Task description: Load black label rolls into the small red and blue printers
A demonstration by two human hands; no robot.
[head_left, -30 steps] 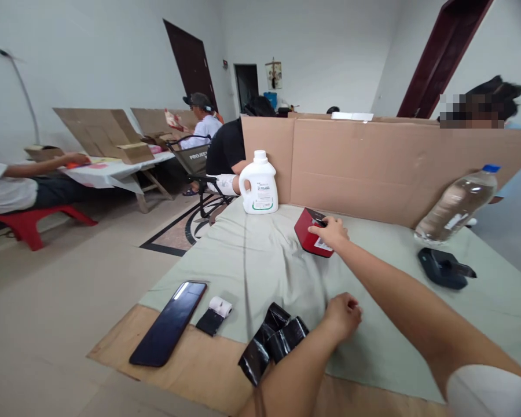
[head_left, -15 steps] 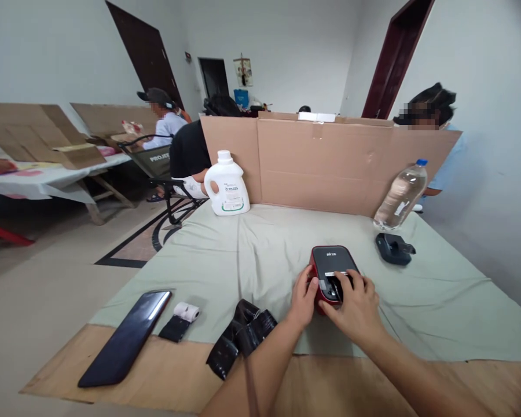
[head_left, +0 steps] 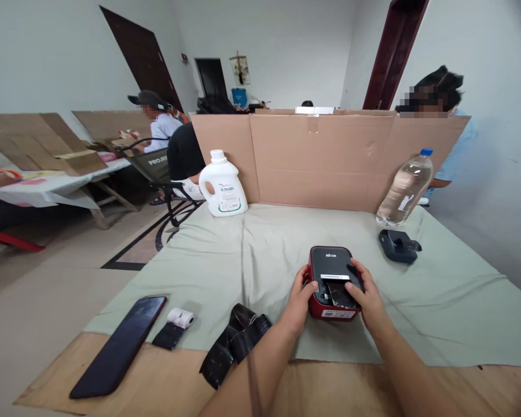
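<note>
A small label printer point(head_left: 332, 263) with a black top and red sides rests on the green cloth point(head_left: 282, 231). A dark strip point(head_left: 342, 294) lies in the opening of its top, near the front. My left hand point(head_left: 301, 298) holds the printer's left side, thumb on the top edge. On the right side, my right hand point(head_left: 370, 298) grips it with the thumb over the dark strip. Left of my forearm lies a crumpled glossy black strip point(head_left: 234, 341). Beyond that are a small roll with a white and black strip point(head_left: 176, 325) and a large dark phone point(head_left: 119, 347).
A white detergent jug point(head_left: 223, 188) and a water bottle with a blue cap point(head_left: 406, 188) stand before a cardboard screen point(head_left: 316, 162). A black device point(head_left: 398, 246) sits right of the printer. Other people sit beyond the screen and at the left table point(head_left: 56, 185).
My right hand has moved from above the printer's opening to its right side, uncovering the dark strip and the printer's front label. My left hand stays on the left side.
</note>
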